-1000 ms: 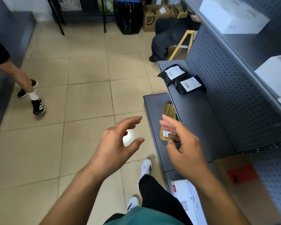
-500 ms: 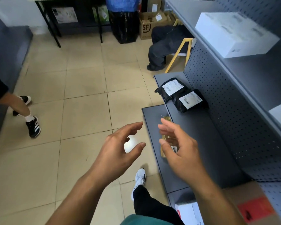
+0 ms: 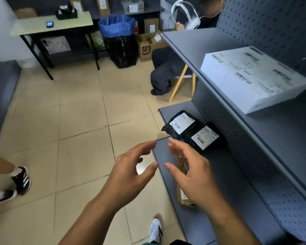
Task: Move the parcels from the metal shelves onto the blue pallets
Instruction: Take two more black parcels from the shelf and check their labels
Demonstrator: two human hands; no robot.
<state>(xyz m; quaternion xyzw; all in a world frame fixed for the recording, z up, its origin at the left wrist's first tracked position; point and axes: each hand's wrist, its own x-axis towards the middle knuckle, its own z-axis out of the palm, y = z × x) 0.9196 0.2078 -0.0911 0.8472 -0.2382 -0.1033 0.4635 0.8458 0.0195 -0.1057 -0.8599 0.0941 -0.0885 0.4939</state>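
**View tips up, hands still out and empty**

Since half a second ago your view has lifted. The white box (image 3: 251, 76) on the upper metal shelf (image 3: 193, 43) now looms large at right, and the far wall has come into sight. Both hands have kept their pose.

Your left hand (image 3: 129, 170) hovers over the floor tiles, your right hand (image 3: 193, 175) over the bottom shelf (image 3: 166, 156). Each grip is apart, fingers loosely spread, holding nothing.

Two black parcels (image 3: 181, 123) lie touching each other on the middle shelf (image 3: 219, 174), just beyond your right fingertips. A brown parcel (image 3: 183, 197) lies on the bottom shelf, partly hidden under your right hand.

Farther off, a seated person (image 3: 164, 68) is by the shelf end, near a bin with a blue liner (image 3: 118, 39) and a counter (image 3: 57, 25).
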